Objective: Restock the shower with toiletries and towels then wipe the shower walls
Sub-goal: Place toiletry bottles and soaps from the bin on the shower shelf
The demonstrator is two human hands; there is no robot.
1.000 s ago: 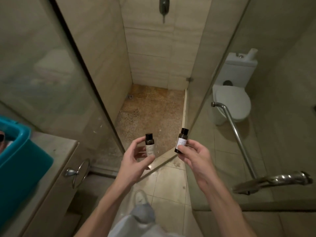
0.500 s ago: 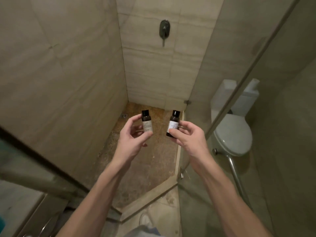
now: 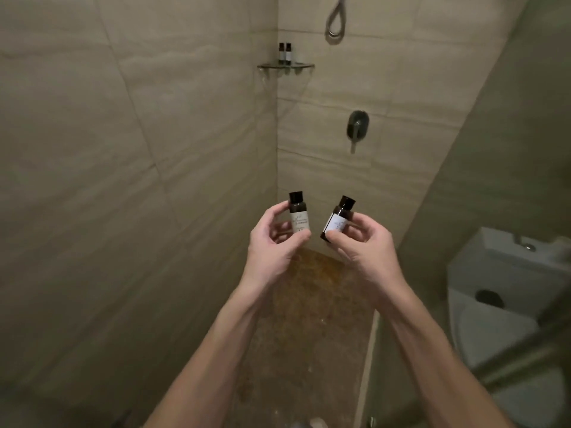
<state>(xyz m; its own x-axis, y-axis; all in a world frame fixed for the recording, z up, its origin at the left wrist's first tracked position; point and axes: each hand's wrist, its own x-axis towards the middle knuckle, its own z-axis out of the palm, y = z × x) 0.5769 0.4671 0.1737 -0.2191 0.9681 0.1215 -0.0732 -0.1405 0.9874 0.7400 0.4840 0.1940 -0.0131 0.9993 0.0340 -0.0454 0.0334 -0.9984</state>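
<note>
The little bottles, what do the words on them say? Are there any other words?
Left-hand bottle, white label: too blurred to read.
Right-hand bottle, white label: too blurred to read.
Two shelf bottles on the corner shelf: labels too small to read.
No other words show.

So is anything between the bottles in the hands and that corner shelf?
Nothing: in the head view only bare wall runs from the left bottle and right bottle up to the shelf.

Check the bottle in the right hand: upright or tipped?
Tipped. The right hand pinches the tilted bottle, cap well right of its base; the other bottle stands nearly upright.
</note>
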